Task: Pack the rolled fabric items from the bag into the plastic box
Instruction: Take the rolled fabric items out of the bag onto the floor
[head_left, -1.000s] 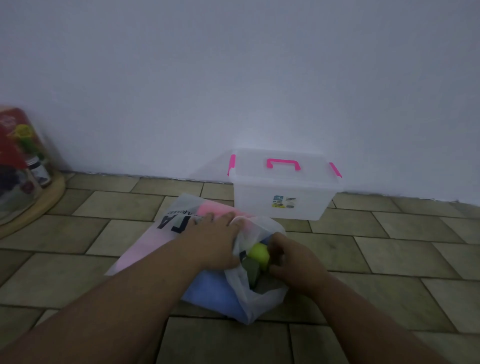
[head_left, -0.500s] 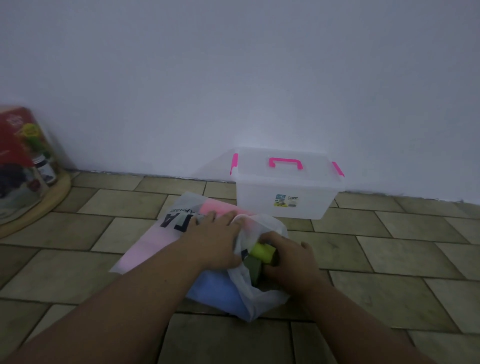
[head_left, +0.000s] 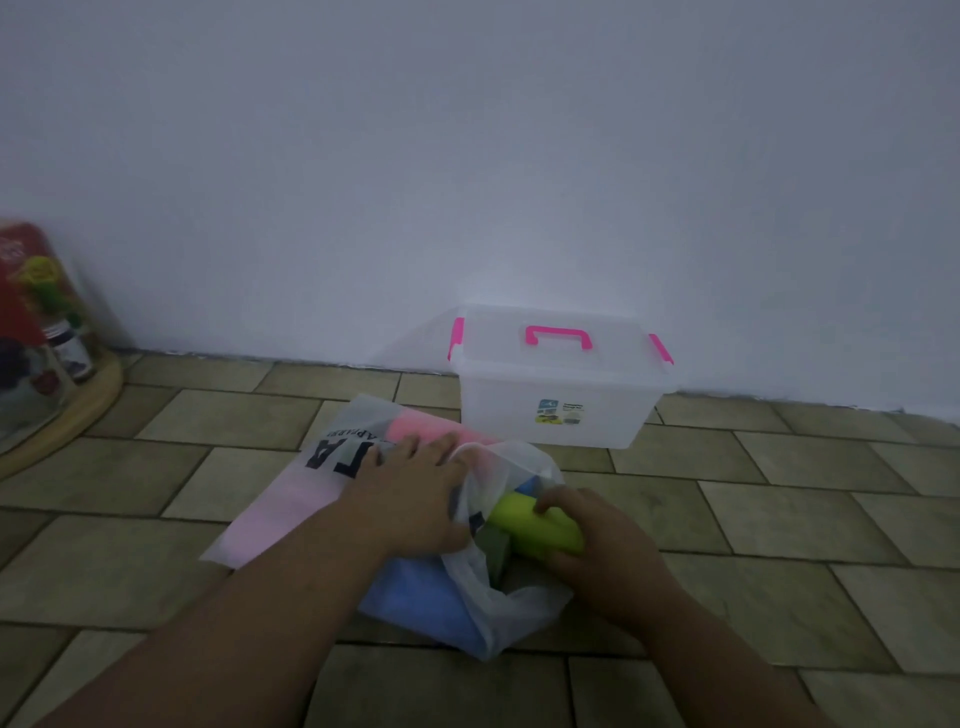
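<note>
My right hand (head_left: 597, 540) was wrapped around the lime-green roll (head_left: 535, 525) at the bag's (head_left: 498, 597) mouth, its long axis slanting toward the floor's near right. My left hand (head_left: 410, 499) lay flat, pinning the bag. The plastic box (head_left: 558, 395) sat lidded beyond, against the wall.

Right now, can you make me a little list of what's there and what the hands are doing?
place: tiled floor by a white wall
plastic box: lid shut, pink handle and clips, beyond the bag
bag: translucent, on the floor, mouth open
left hand: pressing flat on the bag
right hand: gripping a lime green roll at the bag's mouth
inside bag: pink and blue fabric showing through
</note>
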